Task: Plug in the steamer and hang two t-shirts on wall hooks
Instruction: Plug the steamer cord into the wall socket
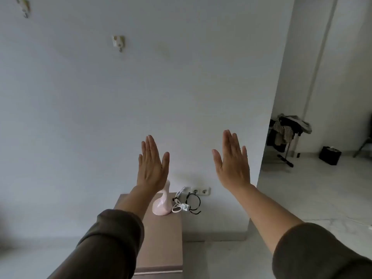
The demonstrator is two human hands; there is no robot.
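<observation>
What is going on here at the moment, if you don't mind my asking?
A person holds both hands up, open and empty, the left hand and right hand in front of a white wall. Nothing is handled yet. The pink steamer stands on a low stool, its white cord bundled beside it, not plugged into the wall socket. Both wall hooks are bare.

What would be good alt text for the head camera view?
Two open, empty hands, left hand and right hand, are raised before a white wall with two hooks. Below, a pink steamer stands on a low stand near a wall socket.
</observation>
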